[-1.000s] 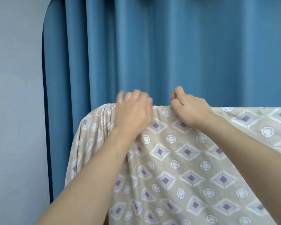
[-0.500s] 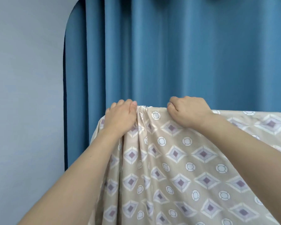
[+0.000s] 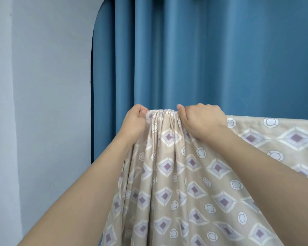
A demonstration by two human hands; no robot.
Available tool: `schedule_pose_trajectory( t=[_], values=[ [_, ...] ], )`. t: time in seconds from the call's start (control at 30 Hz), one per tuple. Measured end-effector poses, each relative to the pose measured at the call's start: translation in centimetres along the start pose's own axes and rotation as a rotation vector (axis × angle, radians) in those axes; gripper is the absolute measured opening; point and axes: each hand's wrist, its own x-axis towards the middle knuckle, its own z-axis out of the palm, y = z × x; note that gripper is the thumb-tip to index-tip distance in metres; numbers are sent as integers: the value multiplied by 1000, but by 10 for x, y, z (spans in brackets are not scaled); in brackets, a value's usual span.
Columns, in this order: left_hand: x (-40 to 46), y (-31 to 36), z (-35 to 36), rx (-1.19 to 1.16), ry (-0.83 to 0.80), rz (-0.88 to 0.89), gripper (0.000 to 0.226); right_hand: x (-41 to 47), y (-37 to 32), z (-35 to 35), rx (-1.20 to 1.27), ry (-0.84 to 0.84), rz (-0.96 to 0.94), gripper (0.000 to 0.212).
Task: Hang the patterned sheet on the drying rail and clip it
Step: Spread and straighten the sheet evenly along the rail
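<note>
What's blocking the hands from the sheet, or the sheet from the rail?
Nothing visible. The left hand and right hand both grip the sheet at its bunched top edge, where it already hangs folded over. The rail itself is hidden under the cloth.

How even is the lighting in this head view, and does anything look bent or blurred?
Head view: soft, even light, no glare; only faint shadows in the folds of the blue curtain and the patterned sheet. The wide lens bows the curtain's left edge against the wall. Left hand and right hand look sharp.
</note>
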Motion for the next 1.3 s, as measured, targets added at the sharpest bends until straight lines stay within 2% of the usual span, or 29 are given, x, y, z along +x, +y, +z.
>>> schedule_pose_trajectory(
  t=[0.07,0.17,0.2,0.23,0.3,0.37,0.43,0.53,0.57,0.67,0.73,0.8,0.83,0.9,0.97,1.03,1.13,1.23,1.3],
  values=[
    [4,-15,-5,99,37,-106,15,-1,2,-1,2,5,4,62],
    [-9,-49,-20,268,-76,-487,17,-3,4,-3,14,9,9,61],
    [-12,-54,-23,246,-81,-546,18,-3,2,-4,15,12,6,61],
    [-12,-55,-23,183,-46,-516,19,-3,0,-3,16,16,2,61],
    [-8,-36,-17,-76,47,-338,18,-2,-5,-1,16,34,-9,60],
    [-6,-8,-9,-310,4,-200,21,1,-8,0,11,42,-12,60],
    [-7,5,-4,-306,-76,-147,24,2,-9,-1,3,42,-12,60],
    [-3,-6,-7,-347,-25,-221,23,-1,-5,-2,-7,47,-15,60],
    [-1,-18,-12,-295,7,-272,21,-3,-3,-2,-8,44,-13,60],
    [-9,-61,-28,101,86,-534,19,-6,6,-4,-7,18,8,60],
    [-18,-78,-35,135,132,-641,19,-7,9,-5,-2,8,14,59],
    [-16,-70,-31,-59,183,-525,16,-7,7,-5,4,10,9,60],
    [-13,-56,-26,-184,153,-448,13,-6,4,-4,7,12,4,60],
    [-9,-26,-14,-341,-19,-320,22,-4,-3,-4,11,15,-9,60],
    [-10,-8,-3,-380,-84,-215,22,-1,-8,-5,6,12,-10,60],
    [-8,-6,-1,-424,-17,-185,22,-2,-9,-6,0,20,-5,61],
    [-3,-31,-12,-348,91,-329,20,-5,-4,-6,0,23,-7,60],
    [-10,-64,-24,-57,75,-596,13,-8,-1,-7,3,19,-5,61],
    [-13,-66,-24,-5,202,-551,13,-9,-2,-9,6,21,-4,61]
  ],
)
